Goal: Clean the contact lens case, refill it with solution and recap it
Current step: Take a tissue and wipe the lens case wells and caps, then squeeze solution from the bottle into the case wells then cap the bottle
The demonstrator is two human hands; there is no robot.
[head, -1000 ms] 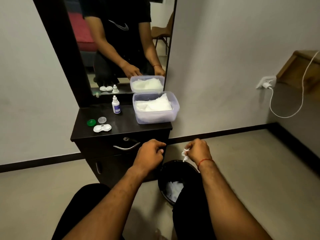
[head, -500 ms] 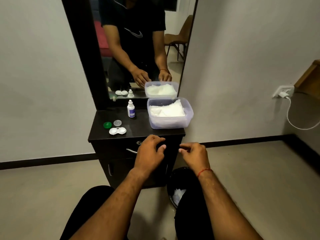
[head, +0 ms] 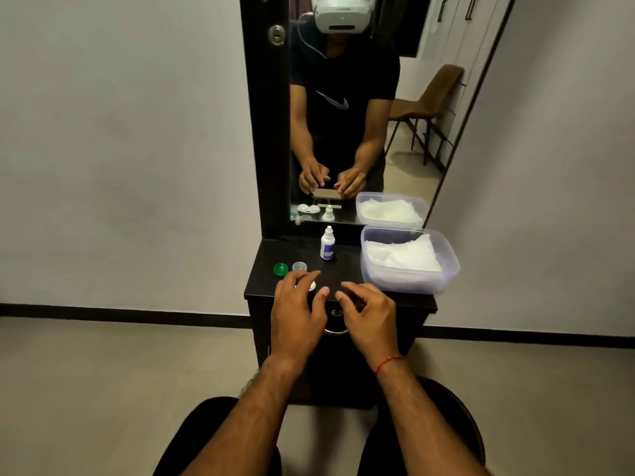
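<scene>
On the dark dresser top [head: 347, 269], the white contact lens case [head: 311, 286] lies almost wholly hidden under my left hand [head: 298, 310], whose fingers are spread over it; only a white sliver shows. A green cap [head: 280, 269] and a clear cap [head: 299, 266] sit just behind that hand. The small white solution bottle [head: 327, 244] with a blue label stands upright further back. My right hand [head: 369, 316] hovers beside the left at the dresser's front edge, fingers loosely curled and holding nothing.
A clear plastic tub [head: 446, 269] of white tissues stands at the dresser's right. A tall mirror [head: 343, 132] rises behind and reflects me. A drawer handle [head: 335, 331] sits below my hands. Grey floor lies on both sides.
The view rose from the bin to the dresser. The white tissue scrap left my right hand. Both hands moved up and forward, my left now over the lens case.
</scene>
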